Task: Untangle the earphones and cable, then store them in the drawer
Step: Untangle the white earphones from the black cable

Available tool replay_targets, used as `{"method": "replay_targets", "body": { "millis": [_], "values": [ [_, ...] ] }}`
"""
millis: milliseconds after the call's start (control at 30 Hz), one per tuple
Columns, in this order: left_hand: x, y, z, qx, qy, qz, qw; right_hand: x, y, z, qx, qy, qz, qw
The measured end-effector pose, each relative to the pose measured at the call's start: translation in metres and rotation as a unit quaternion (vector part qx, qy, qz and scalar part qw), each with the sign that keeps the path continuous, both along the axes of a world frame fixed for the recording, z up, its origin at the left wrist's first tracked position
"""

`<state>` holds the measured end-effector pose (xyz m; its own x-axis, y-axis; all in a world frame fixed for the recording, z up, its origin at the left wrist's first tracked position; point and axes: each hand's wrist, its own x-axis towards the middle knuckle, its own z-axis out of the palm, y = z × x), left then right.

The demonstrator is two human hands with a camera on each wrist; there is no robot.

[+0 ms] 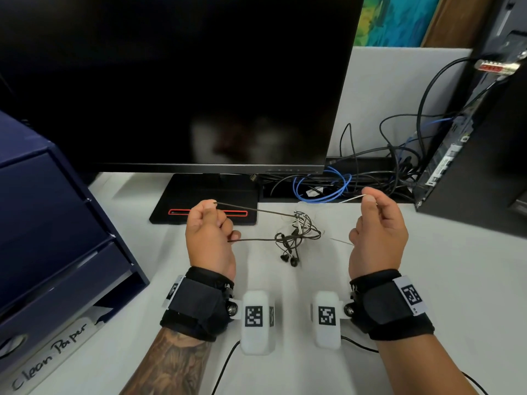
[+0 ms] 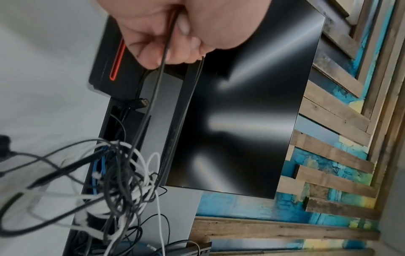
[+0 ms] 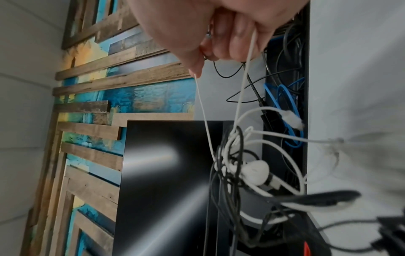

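The left hand (image 1: 209,238) pinches a loop of thin black earphone cord (image 1: 256,210), and the right hand (image 1: 376,232) pinches a thin white cable (image 1: 352,198), each drawing outward from the knotted black-and-white tangle (image 1: 299,232) hanging between them just above the white surface (image 1: 427,280). Two black earbuds (image 1: 289,259) dangle below it. These cords look light, limp and thin, likely to cinch tighter under hard pulling; holding close to the knot seems wiser. The dark blue drawer unit (image 1: 57,223) stands to the left, its drawers apparently closed, contents hidden.
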<state>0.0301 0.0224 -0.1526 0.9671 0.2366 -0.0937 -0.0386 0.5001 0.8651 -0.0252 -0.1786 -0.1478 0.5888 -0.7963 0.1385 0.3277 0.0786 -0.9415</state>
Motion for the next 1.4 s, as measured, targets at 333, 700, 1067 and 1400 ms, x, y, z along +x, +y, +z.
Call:
{"method": "replay_targets", "body": {
  "millis": [333, 700, 1067, 1400],
  "values": [
    [-0.002, -0.003, -0.001, 0.083, -0.033, -0.058, 0.994, -0.004, 0.004, 0.01, 0.007, -0.016, 0.066, 0.998],
    [-0.015, -0.014, 0.002, 0.212, -0.144, -0.17, 0.952, -0.012, 0.023, 0.018, -0.052, -0.029, 0.295, 0.954],
    [-0.019, -0.025, -0.007, 0.293, -0.124, -0.323, 0.891, -0.023, 0.035, 0.033, 0.04, -0.072, 0.494, 0.865],
    [-0.009, -0.014, -0.01, 0.253, -0.078, -0.254, 0.93, -0.011, 0.026, 0.023, 0.044, 0.007, 0.313, 0.949]
  ]
}}
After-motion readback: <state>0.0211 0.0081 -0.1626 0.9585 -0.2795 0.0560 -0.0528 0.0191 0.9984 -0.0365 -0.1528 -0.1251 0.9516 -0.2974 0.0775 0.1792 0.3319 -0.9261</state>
